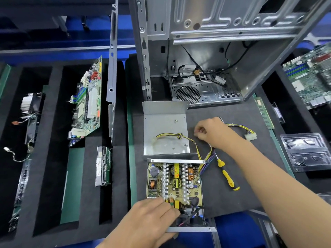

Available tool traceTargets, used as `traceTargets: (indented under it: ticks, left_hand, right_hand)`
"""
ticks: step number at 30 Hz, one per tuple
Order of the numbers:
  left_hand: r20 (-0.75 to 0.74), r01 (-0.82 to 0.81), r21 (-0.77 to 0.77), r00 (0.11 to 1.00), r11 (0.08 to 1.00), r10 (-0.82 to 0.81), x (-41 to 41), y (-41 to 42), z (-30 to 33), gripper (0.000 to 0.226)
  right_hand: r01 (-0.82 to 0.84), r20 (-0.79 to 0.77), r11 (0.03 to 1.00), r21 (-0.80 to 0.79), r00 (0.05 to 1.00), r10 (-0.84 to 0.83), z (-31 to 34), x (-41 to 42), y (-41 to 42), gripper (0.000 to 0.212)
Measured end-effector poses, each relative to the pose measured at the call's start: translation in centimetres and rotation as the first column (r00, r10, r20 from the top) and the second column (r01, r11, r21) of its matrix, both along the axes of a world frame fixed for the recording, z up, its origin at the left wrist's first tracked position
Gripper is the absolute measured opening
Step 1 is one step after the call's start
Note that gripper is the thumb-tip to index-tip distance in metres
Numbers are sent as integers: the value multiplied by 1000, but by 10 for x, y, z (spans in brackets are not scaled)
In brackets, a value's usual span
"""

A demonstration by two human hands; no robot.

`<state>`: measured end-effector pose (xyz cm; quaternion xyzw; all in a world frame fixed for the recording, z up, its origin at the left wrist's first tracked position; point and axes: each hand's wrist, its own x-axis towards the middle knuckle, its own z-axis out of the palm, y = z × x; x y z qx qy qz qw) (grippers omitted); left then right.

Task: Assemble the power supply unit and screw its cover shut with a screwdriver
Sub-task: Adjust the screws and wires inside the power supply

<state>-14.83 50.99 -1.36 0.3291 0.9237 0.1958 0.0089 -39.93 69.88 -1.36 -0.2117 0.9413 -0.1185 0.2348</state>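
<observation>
Head view, looking down on a dark mat covering the bench. The open power supply unit (174, 183) sits at the near edge of the mat, its circuit board exposed. The left hand (150, 219) rests on its near left corner, fingers (167, 208) laid fairly straight over the components, holding nothing. Just beyond the unit, touching or nearly touching its far edge, lies the metal cover (165, 129), inside face up, with a few loose screws (176, 120) on it and a yellow wire bundle (179, 136) draped across. The right hand (210, 131) hovers just right of the cover, fingers curled narrow as if pinching something small; what they hold cannot be made out. The yellow-handled screwdriver (226, 173) lies on the mat right of the unit, beneath the right forearm, its long axis running from the far side toward the near right, tip pointing away. The right hand is clearly the nearer to it. An empty computer case (215, 51) stands at the far edge.
</observation>
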Motion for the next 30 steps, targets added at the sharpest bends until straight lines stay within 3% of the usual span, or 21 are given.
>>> traceTargets:
  ticks: [5, 6, 10, 12, 15, 18, 23, 30]
  left_hand:
    - [-24, -14, 16, 1000, 1000, 14, -1, 0, -5, 25]
    - [-28, -16, 20, 999, 1000, 17, -1, 0, -6, 25]
    - [-22, -14, 29, 1000, 999, 15, 0, 1, -8, 26]
    - [-17, -18, 18, 1000, 1000, 19, -1, 0, -7, 26]
    - [-17, -35, 19, 999, 999, 35, 0, 0, -7, 29]
    - [-31, -70, 18, 997, 997, 70, 0, 1, -6, 41]
    - [-47, -33, 18, 998, 999, 34, -2, 2, -7, 19]
    - [-18, -34, 28, 999, 999, 34, -2, 1, -5, 17]
  right_hand:
    - [62, 32, 994, -92, 998, -59, -3, -2, 2, 12]
    - [43, 28, 990, -133, 999, -40, -2, 0, 0, 8]
    - [-150, 68, 986, -72, 986, 155, -7, 14, -14, 34]
    - [-189, 38, 980, -65, 981, 192, -10, 15, -16, 28]
    - [-131, -43, 991, -34, 991, 130, -8, 6, -8, 17]
    - [-33, -27, 999, 14, 999, 33, -5, -3, -4, 28]
    - [119, -87, 947, -299, 985, -152, -16, -5, -33, 17]
    - [104, -139, 920, -377, 976, -167, -34, -7, -58, 10]
